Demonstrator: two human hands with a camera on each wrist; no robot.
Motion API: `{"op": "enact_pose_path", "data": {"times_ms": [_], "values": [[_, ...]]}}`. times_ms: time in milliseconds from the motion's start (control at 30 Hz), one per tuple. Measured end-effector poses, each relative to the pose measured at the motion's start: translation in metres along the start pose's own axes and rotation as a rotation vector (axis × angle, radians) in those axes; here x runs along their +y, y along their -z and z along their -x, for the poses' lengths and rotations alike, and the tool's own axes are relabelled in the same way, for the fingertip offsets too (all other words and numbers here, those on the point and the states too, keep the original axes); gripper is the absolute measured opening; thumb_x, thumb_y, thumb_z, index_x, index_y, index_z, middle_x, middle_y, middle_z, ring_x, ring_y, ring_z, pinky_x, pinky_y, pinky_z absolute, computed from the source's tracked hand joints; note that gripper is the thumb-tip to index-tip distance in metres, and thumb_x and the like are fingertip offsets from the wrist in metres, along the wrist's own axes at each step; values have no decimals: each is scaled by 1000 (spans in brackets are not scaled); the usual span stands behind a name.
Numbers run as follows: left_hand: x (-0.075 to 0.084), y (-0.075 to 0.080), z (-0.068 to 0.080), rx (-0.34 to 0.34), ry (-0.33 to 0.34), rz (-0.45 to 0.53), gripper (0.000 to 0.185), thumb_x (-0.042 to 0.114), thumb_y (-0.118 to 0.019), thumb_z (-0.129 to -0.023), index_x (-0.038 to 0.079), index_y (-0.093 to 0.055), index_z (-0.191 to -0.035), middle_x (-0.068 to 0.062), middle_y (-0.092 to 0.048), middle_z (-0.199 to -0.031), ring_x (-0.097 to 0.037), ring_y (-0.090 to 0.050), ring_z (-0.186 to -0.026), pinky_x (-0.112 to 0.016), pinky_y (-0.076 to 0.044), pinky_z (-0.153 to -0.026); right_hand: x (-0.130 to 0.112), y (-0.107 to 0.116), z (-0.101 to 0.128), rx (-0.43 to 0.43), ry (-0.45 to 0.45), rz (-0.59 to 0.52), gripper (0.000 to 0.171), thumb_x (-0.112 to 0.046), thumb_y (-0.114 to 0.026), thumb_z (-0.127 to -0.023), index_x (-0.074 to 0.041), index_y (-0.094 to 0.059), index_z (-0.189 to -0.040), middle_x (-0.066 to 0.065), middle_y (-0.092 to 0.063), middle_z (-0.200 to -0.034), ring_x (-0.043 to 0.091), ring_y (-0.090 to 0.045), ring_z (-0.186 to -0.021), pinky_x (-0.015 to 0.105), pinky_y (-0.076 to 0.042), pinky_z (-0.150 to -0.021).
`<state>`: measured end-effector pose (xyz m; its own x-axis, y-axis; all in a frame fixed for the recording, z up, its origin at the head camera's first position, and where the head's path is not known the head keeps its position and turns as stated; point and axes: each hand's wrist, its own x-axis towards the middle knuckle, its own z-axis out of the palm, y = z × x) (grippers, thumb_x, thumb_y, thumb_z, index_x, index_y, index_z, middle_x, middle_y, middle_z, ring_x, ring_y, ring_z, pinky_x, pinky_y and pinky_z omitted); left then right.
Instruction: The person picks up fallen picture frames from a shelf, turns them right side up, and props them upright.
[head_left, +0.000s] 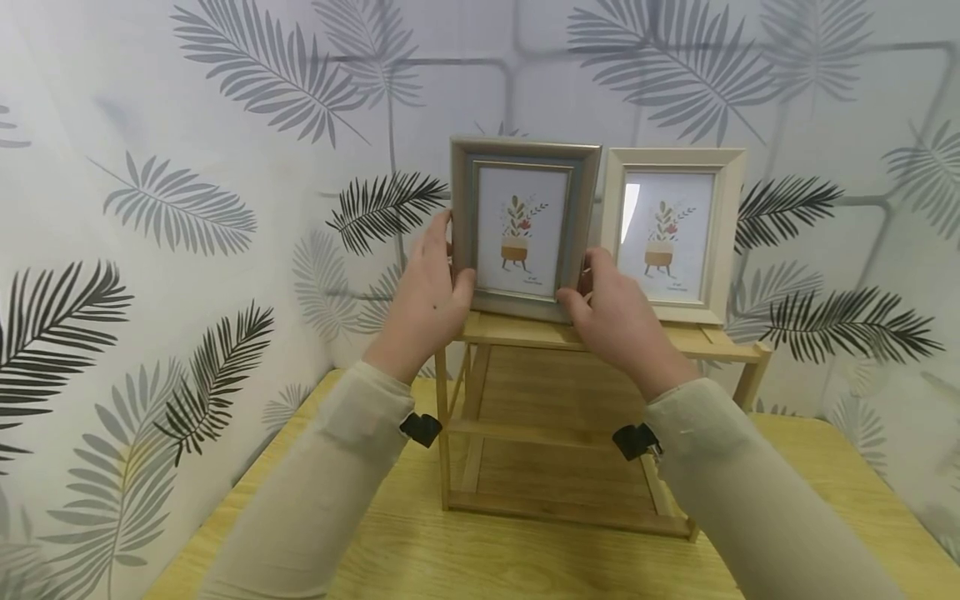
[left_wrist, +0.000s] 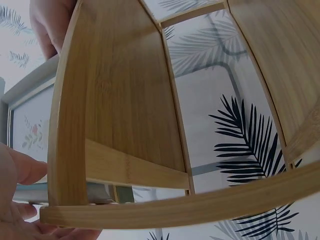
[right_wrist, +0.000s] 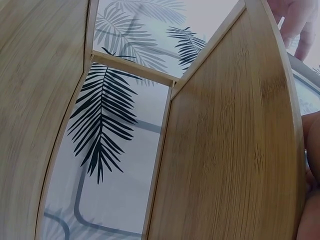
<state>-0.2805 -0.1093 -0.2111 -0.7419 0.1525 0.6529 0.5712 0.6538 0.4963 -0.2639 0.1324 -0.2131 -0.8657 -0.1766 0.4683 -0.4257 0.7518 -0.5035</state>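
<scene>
A grey-brown picture frame (head_left: 523, 150) with a potted-plant print stands on the top shelf of a wooden rack (head_left: 525, 330). My left hand (head_left: 429, 296) grips its left side, thumb on the front and fingers going behind the edge. On the lower right side, my right hand (head_left: 618, 321) holds it between thumb and fingers. Just right of it, a cream picture frame (head_left: 730, 242) with the same print leans back on the same shelf. In the left wrist view, part of the grey frame (left_wrist: 30, 82) shows beyond the shelf, with the left hand (left_wrist: 20, 195) at its edge.
The rack has lower shelves (head_left: 555, 392) below the top one and stands on a yellow wood-grain table (head_left: 390, 533). Behind it rises a wall (head_left: 247, 208) with a leaf pattern, close to the rack's back. Black straps (head_left: 422, 429) sit at both wrists.
</scene>
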Motion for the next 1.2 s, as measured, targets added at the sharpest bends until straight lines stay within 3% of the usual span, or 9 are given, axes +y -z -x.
{"op": "enact_pose_path", "data": {"times_ms": [67, 333, 500, 667, 800, 933, 1067, 1200], "values": [[3, 0, 2, -2, 4, -8, 76, 22, -54, -102, 19, -8, -163, -16, -31, -157, -28, -50, -127, -46, -48, -99, 0, 0, 0, 0, 2, 3, 37, -24, -56, -104, -3, -41, -131, 16, -62, -113, 31, -64, -99, 45, -54, -78], [7, -1, 0, -43, 43, -45, 82, 28, -54, -103, 23, 0, -164, -19, -27, -159, -34, -52, -125, -50, -45, -103, -1, 1, 1, 12, 24, -16, 36, -25, -54, -105, -3, -41, -131, 15, -62, -110, 29, -64, -96, 44, -54, -76], [7, -2, -3, -77, 58, -56, 85, 31, -53, -103, 27, 7, -163, -19, -29, -156, -33, -56, -115, -50, -47, -100, 0, 1, 4, 28, 71, -10, 33, -28, -45, -107, -3, -42, -127, 15, -60, -100, 28, -59, -83, 43, -51, -71], [7, -4, -5, -103, 82, -74, 90, 34, -55, -103, 27, 13, -162, -21, -31, -152, -31, -56, -107, -49, -49, -97, 1, -2, 6, 43, 111, -24, 37, -30, -40, -108, -3, -40, -134, 14, -60, -107, 27, -57, -83, 43, -50, -73], [9, -5, -6, -151, 111, -107, 91, 38, -53, -103, 18, 14, -161, -22, -26, -156, -33, -52, -123, -48, -43, -106, 2, -4, 8, 43, 131, -27, 41, -30, -39, -109, -1, -37, -138, 16, -59, -111, 29, -58, -87, 45, -50, -77], [10, -6, -6, -180, 118, -133, 89, 40, -53, -103, 8, 6, -162, -21, -24, -160, -35, -45, -135, -48, -37, -111, 1, -6, 8, 37, 149, -44, 43, -31, -41, -109, -2, -36, -141, 16, -60, -116, 29, -60, -94, 46, -51, -81], [11, -7, -6, -206, 129, -150, 89, 47, -53, -102, 4, -3, -162, -20, -20, -164, -35, -32, -145, -49, -29, -116, 0, -7, 9, 30, 163, -78, 45, -33, -43, -109, -3, -37, -142, 15, -62, -120, 27, -61, -99, 47, -51, -84], [12, -7, -6, -232, 144, -144, 93, 58, -50, -101, 4, -6, -162, -18, -18, -165, -33, -24, -150, -48, -26, -118, -1, -7, 10, 31, 180, -76, 44, -33, -44, -109, -3, -38, -141, 12, -63, -112, 24, -60, -89, 43, -51, -75]]}}
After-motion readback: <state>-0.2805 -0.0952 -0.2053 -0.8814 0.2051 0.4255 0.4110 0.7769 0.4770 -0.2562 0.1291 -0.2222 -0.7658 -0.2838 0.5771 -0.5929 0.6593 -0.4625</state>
